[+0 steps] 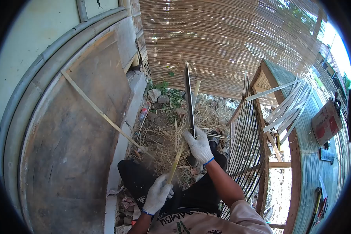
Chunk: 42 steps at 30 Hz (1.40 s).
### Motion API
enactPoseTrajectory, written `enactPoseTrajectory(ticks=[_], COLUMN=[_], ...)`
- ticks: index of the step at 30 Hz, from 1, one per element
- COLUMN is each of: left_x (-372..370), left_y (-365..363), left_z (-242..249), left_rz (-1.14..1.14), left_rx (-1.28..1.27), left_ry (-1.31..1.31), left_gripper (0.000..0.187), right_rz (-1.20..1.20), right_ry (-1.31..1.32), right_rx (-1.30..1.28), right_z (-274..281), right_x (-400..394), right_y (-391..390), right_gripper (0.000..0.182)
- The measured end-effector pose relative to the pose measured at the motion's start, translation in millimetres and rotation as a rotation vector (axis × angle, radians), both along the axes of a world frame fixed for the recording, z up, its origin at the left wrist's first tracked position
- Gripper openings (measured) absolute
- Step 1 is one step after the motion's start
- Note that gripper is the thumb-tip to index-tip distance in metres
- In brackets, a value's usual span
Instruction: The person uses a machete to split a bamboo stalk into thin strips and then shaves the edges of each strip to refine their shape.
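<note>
My right hand [200, 146], in a white glove with a blue cuff, is closed round the lower end of a long dark blade [189, 97] that points up and away from me. Lower and to the left, my gloved left hand [158, 194] is closed on a pale bamboo strip [175, 163]. The strip slants up from that hand, passes beside my right hand, and a pale end shows behind the blade. Where strip and blade come close, my right fingers hide whether they touch.
On the left lies a brown board [74, 136] with a thin strip [101, 113] across it. Shavings [156, 136] cover the ground. At right, a bamboo bench [312, 171] holds cut strips [290, 105], a bag [327, 123] and tools [319, 204].
</note>
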<state>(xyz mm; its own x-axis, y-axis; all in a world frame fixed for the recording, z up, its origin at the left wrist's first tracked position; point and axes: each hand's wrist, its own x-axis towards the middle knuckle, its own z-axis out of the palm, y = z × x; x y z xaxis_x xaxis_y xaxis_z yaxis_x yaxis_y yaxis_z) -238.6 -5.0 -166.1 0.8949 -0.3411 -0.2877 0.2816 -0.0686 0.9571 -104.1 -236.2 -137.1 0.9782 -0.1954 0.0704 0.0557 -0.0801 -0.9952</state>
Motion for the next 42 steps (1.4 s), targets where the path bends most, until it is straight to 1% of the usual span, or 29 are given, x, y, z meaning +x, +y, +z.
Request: enactPoseTrajectory(ticks=[1,3,4,5,6,7,9,10,11,13,14,15,17,18,19,21,22,23,25,26,29,31,33,34,35,37,38,39,42], left_x=[11.9,28.9,35.1,39.9,40.4,40.8,46.3,49.2,55.6,64.2,71.5,77.2,84.4,85.8,86.3,89.0,89.2,89.5,91.0,89.7,88.4,84.9,83.0,81.9,80.9,80.7,80.1,80.1,82.1], left_y=[-12.0,-24.0,-26.6,-28.8,-30.0,-28.3,-21.7,-19.5,-16.9,-10.5,-9.1,-7.2,-2.9,-2.0,-1.6,-2.2,-3.7,-4.5,-6.8,-9.0,-10.0,-11.5,-15.3,-18.2,-19.6,-20.3,-20.2,-19.4,-14.9], left_z=[7.8,16.1,14.2,11.7,6.9,6.8,11.8,12.8,17.1,26.4,31.4,36.5,49.9,58.5,65.2,77.5,83.9,83.7,80.0,81.7,72.3,78.0,82.5,82.9,82.7,82.0,81.3,78.3,72.5], left_rz=[0.073,0.114,0.086,0.060,0.068,0.072,0.045,0.086,0.090,0.213,0.252,0.262,0.254,0.238,0.248,0.202,0.196,0.198,0.187,0.203,0.206,0.204,0.197,0.210,0.222,0.190,0.167,0.162,0.138], left_rx=[-0.037,-0.055,-0.015,0.026,-0.012,-0.013,0.047,-0.026,-0.029,-0.292,-0.328,-0.333,-0.419,-0.441,-0.440,-0.491,-0.496,-0.495,-0.489,-0.499,-0.560,-0.544,-0.529,-0.533,-0.537,-0.529,-0.518,-0.518,-0.499], left_ry=[-0.025,-0.047,-0.027,-0.006,-0.011,-0.029,0.041,0.073,0.050,0.223,0.245,0.243,0.150,0.127,0.139,0.078,0.064,0.076,0.016,0.030,0.077,0.089,0.098,0.102,0.107,0.079,0.048,0.054,0.038], left_gripper=[0.047,0.047,0.047,0.047,0.045,0.045,0.042,0.038,0.038,0.035,0.035,0.035,0.037,0.040,0.040,0.036,0.026,0.026,0.020,0.012,0.013,0.010,0.009,0.009,0.010,0.011,0.012,0.012,0.012], right_rz=[0.026,0.021,0.024,0.004,-0.018,-0.016,-0.032,-0.017,-0.019,0.038,0.087,0.098,0.160,0.201,0.212,0.343,0.346,0.350,0.418,0.415,0.431,0.423,0.437,0.429,0.424,0.444,0.427,0.424,0.429], right_ry=[0.105,0.021,-0.004,-0.031,-0.058,-0.077,-0.084,-0.070,-0.094,-0.236,-0.268,-0.272,-0.276,-0.297,-0.287,-0.133,-0.219,-0.207,-0.174,-0.233,-0.261,-0.286,-0.222,-0.276,-0.268,-0.157,-0.208,-0.200,-0.259], right_rx=[-0.002,-0.185,-0.190,-0.264,-0.336,-0.337,-0.522,-0.560,-0.562,-0.647,-0.663,-0.665,-0.641,-0.710,-0.708,-0.782,-0.857,-0.855,-1.010,-1.031,-0.964,-0.966,-1.032,-1.031,-1.034,-1.172,-1.172,-1.172,-1.250], right_z=[8.8,7.4,6.3,5.4,4.0,1.8,1.9,5.9,9.6,16.0,21.0,26.6,36.2,32.7,44.0,73.0,73.7,77.5,91.8,80.8,80.7,79.2,87.3,86.4,88.7,98.6,99.2,99.7,101.5], right_x=[-5.2,-7.9,-9.0,-9.3,-9.6,-12.5,-16.8,-20.9,-24.4,-32.5,-34.5,-36.2,-40.4,-38.4,-40.4,-43.2,-42.3,-45.3,-50.7,-48.2,-51.6,-54.0,-56.8,-57.0,-57.6,-56.3,-56.5,-56.2,-52.6], right_y=[-0.8,-0.1,-0.4,-1.4,-2.9,-5.4,-10.8,-9.8,-8.4,-5.7,-4.8,-2.4,4.5,3.8,7.3,15.6,18.7,20.9,25.8,24.8,23.1,21.6,22.3,21.2,20.9,20.9,19.4,19.0,19.1], right_gripper=[0.025,0.022,0.022,0.024,0.026,0.026,0.026,0.029,0.029,0.035,0.051,0.051,0.066,0.073,0.073,0.073,0.075,0.075,0.077,0.074,0.071,0.069,0.066,0.063,0.063,0.060,0.059,0.059,0.058])
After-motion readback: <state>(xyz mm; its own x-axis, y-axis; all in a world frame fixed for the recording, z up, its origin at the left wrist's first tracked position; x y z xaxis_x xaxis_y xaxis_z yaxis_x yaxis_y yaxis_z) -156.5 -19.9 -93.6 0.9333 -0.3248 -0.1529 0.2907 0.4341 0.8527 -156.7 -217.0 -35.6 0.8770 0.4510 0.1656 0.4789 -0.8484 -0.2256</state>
